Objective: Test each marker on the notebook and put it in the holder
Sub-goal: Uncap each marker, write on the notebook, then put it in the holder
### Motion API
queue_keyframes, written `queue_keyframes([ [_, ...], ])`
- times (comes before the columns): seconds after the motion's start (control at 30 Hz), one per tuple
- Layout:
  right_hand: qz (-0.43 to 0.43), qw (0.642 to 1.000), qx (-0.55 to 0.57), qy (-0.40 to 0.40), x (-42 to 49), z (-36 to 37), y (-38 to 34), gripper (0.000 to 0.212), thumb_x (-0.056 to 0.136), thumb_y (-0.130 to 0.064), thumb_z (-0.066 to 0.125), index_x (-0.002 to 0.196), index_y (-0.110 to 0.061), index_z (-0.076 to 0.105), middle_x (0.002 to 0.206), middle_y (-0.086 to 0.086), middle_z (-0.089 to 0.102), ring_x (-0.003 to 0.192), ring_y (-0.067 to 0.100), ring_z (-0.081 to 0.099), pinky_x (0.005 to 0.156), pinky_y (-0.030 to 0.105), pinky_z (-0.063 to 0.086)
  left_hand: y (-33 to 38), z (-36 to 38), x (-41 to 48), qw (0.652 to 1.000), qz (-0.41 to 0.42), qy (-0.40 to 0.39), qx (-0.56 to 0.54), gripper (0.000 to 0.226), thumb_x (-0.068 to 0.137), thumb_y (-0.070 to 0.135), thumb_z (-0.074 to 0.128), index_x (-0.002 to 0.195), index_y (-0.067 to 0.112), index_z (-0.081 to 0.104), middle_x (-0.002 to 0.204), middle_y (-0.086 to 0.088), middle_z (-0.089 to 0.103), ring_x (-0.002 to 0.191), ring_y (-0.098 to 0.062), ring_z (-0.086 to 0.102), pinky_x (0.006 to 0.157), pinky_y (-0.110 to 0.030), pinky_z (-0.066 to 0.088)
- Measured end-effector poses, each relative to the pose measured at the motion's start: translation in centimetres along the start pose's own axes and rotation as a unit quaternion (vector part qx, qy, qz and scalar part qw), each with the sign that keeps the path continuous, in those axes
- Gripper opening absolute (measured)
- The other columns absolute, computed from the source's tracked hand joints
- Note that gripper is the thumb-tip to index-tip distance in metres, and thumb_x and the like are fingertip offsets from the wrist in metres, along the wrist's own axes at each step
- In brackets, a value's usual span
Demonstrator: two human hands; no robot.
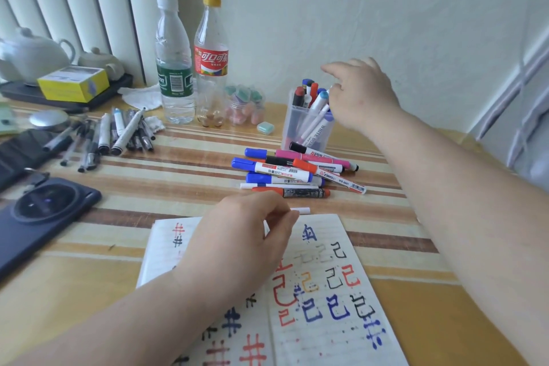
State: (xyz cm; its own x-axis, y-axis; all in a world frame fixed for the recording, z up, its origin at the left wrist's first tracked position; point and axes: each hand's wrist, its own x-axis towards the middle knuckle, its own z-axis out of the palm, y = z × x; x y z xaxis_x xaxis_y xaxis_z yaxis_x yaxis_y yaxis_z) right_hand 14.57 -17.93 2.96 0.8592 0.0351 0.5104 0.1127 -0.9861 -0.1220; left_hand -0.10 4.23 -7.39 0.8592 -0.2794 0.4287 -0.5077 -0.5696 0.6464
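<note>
A person's left hand (243, 235) rests on the open lined notebook (326, 291), whose pages are blotted with red, blue and black ink, and pinches a slim white marker (303, 211). Just beyond its fingertips lies a heap of plastic markers (291, 171). The right hand (359, 92) reaches over the clear, square-sided holder (289, 125); whether it grips anything cannot be told.

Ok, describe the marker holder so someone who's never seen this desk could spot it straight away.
On the striped table against the white wall, look right of the two plastic bottles. The marker holder stands just behind the loose marker pile, with the right hand at its rim. It is the only clear, square tub with markers standing upright in it.
</note>
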Motion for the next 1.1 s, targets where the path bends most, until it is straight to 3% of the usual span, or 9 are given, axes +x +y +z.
queue_keyframes([
  [0.1, 0.005, 0.998, 0.035, 0.058, -1.1, -0.3, 0.3, 0.047, 0.092, -0.007, 0.044, 0.135, -0.017, 0.062, 0.133, 0.008, 0.06, 0.13, 0.03, 0.043, 0.105, 0.039, 0.038, 0.0, 0.0, 0.0, 1.0, -0.004, -0.002, 0.001, 0.019, 0.093, 0.044, 0.061, 0.081, 0.031, 0.067, 0.082, 0.043, 0.056, 0.069, 0.001, 0.055, 0.054, -0.014, 0.037],
  [0.23, -0.06, 0.985, 0.097, 0.13, -5.5, -0.1, -0.1, 0.025, 0.083, -0.005, 0.052, 0.097, -0.009, 0.072, 0.092, 0.004, 0.065, 0.096, 0.028, 0.055, 0.08, 0.034, 0.045, -0.1, -0.1, 0.1, 1.0, -0.017, 0.0, 0.004, 0.02, 0.094, 0.043, 0.061, 0.08, 0.03, 0.066, 0.08, 0.042, 0.056, 0.067, -0.002, 0.056, 0.052, -0.015, 0.036],
  [0.33, -0.129, 0.986, 0.093, 0.039, -9.6, 0.3, -0.7, 0.015, 0.082, -0.007, 0.058, 0.085, -0.013, 0.071, 0.079, -0.004, 0.063, 0.081, 0.021, 0.054, 0.072, 0.039, 0.05, 0.0, 0.0, 0.2, 1.0, -0.024, 0.0, 0.004, 0.02, 0.094, 0.044, 0.061, 0.081, 0.03, 0.067, 0.077, 0.038, 0.058, 0.069, -0.002, 0.057, 0.054, -0.019, 0.04],
  [0.47, -0.071, 0.986, 0.056, -0.142, -11.7, 1.2, -2.1, 0.032, 0.091, -0.029, 0.067, 0.123, -0.029, 0.063, 0.111, -0.012, 0.059, 0.107, 0.011, 0.05, 0.089, 0.036, 0.05, -0.1, -0.1, 0.2, 0.999, -0.039, 0.009, 0.001, 0.014, 0.094, 0.039, 0.065, 0.084, 0.031, 0.069, 0.068, 0.022, 0.063, 0.07, -0.006, 0.059, 0.057, -0.023, 0.047],
  [0.53, -0.075, 0.985, 0.028, -0.156, -11.5, 1.7, -2.5, 0.034, 0.093, -0.035, 0.065, 0.125, -0.03, 0.06, 0.116, -0.01, 0.056, 0.112, 0.013, 0.049, 0.09, 0.038, 0.05, 0.0, -0.4, 0.3, 0.998, -0.054, 0.012, -0.005, 0.01, 0.094, 0.037, 0.066, 0.086, 0.032, 0.069, 0.071, 0.021, 0.063, 0.071, -0.006, 0.059, 0.058, -0.022, 0.047],
  [0.7, -0.048, 0.981, -0.007, -0.186, -10.5, 2.3, -3.1, 0.008, 0.095, -0.034, 0.06, 0.101, -0.03, 0.062, 0.104, -0.006, 0.053, 0.105, 0.019, 0.05, 0.087, 0.043, 0.051, 0.1, -1.1, 0.3, 0.998, -0.064, 0.028, 0.002, 0.011, 0.095, 0.035, 0.064, 0.09, 0.028, 0.07, 0.075, 0.014, 0.067, 0.069, -0.007, 0.059, 0.065, -0.03, 0.05],
  [0.83, -0.043, 0.982, -0.016, -0.181, -10.5, 2.1, -3.2, 0.006, 0.096, -0.031, 0.06, 0.093, -0.026, 0.059, 0.1, -0.005, 0.052, 0.097, 0.02, 0.053, 0.083, 0.042, 0.051, 0.4, -1.3, 0.2, 0.998, -0.057, 0.022, 0.001, 0.011, 0.095, 0.034, 0.063, 0.092, 0.027, 0.071, 0.077, 0.014, 0.068, 0.067, -0.005, 0.059, 0.067, -0.032, 0.053],
  [1.0, 0.027, 0.983, 0.152, -0.095, -12.3, -1.1, -1.7, 0.004, 0.096, -0.031, 0.065, 0.095, -0.027, 0.063, 0.084, -0.012, 0.061, 0.073, 0.007, 0.055, 0.069, 0.032, 0.049, 0.4, -1.3, 0.2, 0.998, -0.004, 0.054, 0.022, 0.008, 0.095, 0.032, 0.064, 0.096, 0.026, 0.07, 0.088, 0.015, 0.067, 0.078, -0.008, 0.059, 0.071, -0.035, 0.053],
  [1.1, 0.044, 0.94, 0.333, -0.064, -14.5, -3.5, -0.7, 0.01, 0.086, -0.032, 0.072, 0.091, -0.024, 0.069, 0.081, -0.001, 0.07, 0.068, 0.018, 0.059, 0.064, 0.035, 0.051, 0.6, -1.3, 0.2, 0.992, 0.069, 0.099, 0.047, 0.018, 0.094, 0.029, 0.064, 0.106, 0.018, 0.069, 0.102, 0.005, 0.062, 0.096, -0.019, 0.057, 0.081, -0.042, 0.053],
])
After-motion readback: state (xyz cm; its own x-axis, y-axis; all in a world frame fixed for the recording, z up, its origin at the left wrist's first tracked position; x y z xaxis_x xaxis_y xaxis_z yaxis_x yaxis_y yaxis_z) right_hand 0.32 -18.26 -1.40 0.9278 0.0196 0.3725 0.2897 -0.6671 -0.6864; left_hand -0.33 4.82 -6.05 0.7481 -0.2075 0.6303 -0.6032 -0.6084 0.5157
